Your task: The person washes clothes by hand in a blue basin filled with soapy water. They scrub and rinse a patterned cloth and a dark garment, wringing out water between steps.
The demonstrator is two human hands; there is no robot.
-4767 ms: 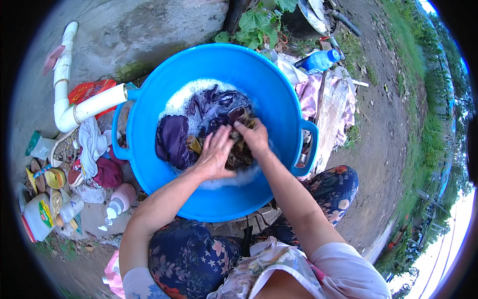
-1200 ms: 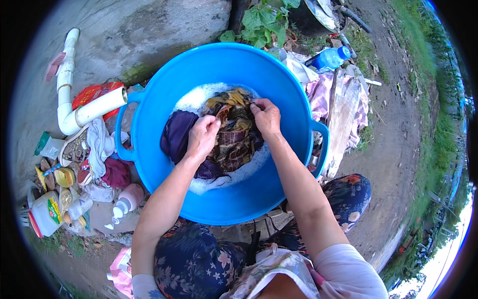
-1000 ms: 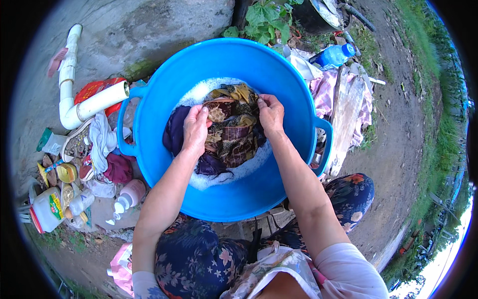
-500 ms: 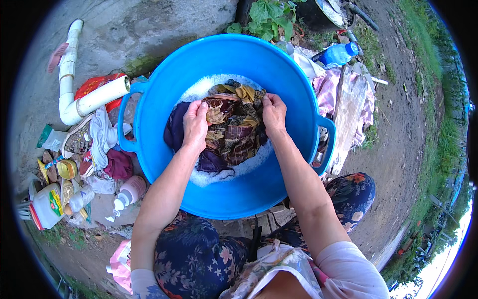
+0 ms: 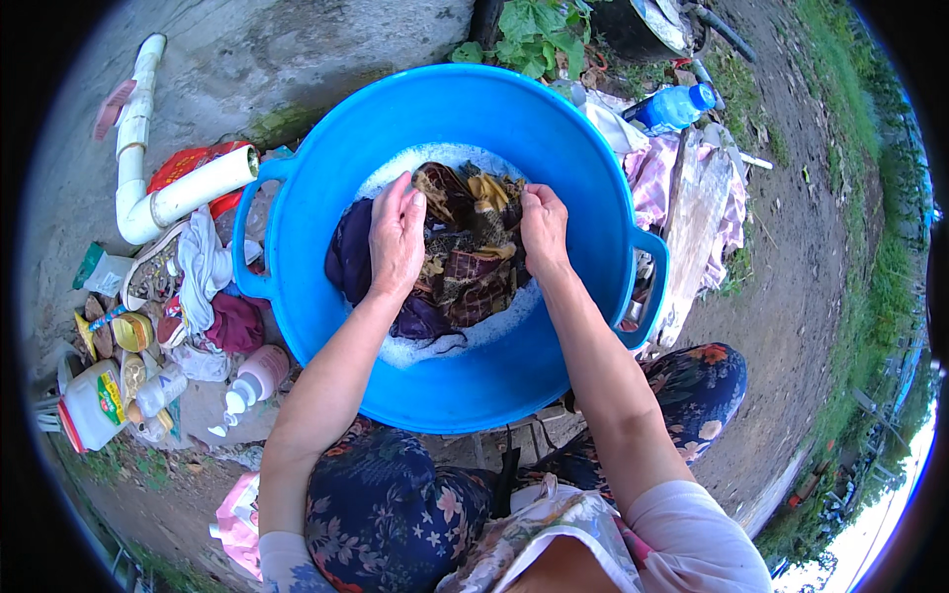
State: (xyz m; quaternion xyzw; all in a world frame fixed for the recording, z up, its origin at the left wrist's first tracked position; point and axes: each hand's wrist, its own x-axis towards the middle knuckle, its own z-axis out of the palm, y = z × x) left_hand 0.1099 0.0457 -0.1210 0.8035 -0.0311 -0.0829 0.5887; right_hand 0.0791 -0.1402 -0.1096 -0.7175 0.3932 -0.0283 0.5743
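Evidently soaked, the patterned brown cloth (image 5: 474,265) lay bunched among suds (image 5: 400,352) inside the blue tub (image 5: 465,400), beside purple fabric (image 5: 349,255). It looked soft and limp, likely waterlogged, slippery, best held by gathered edges at both sides. The right hand (image 5: 544,232) had its fingers closed on the right edge; the left hand (image 5: 397,242) curled at the opposite edge, its grip impossible to tell.

Brn/ylw patterned cloth (image 5: 473,269), bunched, w/ dk purple cloth (image 5: 349,254), in sudsy blue tub (image 5: 474,393)
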